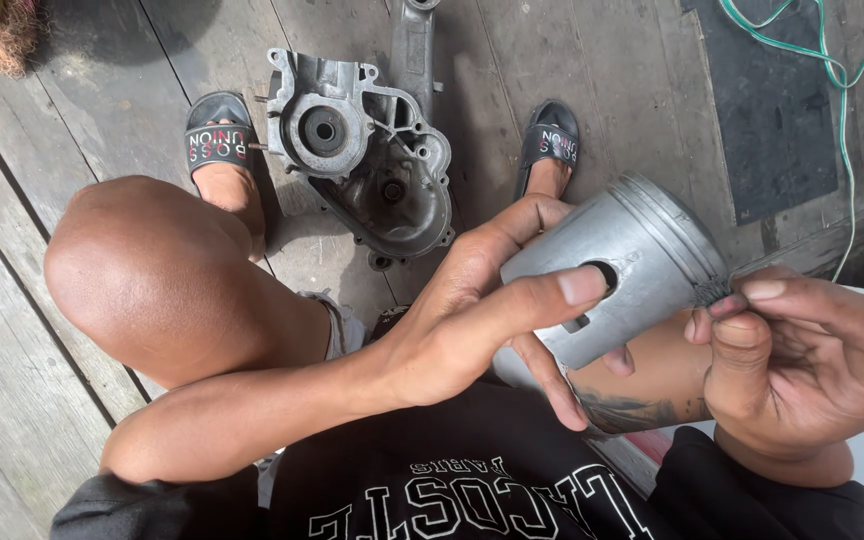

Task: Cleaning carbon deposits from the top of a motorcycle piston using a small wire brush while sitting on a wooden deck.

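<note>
Weathered plank floor (pixel 42 340), dark mat (pixel 772 110), engine casing (pixel 362 150) lying there.

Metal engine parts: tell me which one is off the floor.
The silver piston, gripped in the left hand with the right hand at its ringed end. The grey engine casing lies on the wooden floor between the sandals.

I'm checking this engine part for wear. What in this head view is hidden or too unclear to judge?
- Grey metal piston: its underside, covered by the left hand.
- Small dark scrubbing pad: mostly hidden inside the right hand; too small to identify.
- Grey cast-metal engine casing: its top arm is cut off by the upper edge.
- Green wire: both ends leave the frame.
</note>
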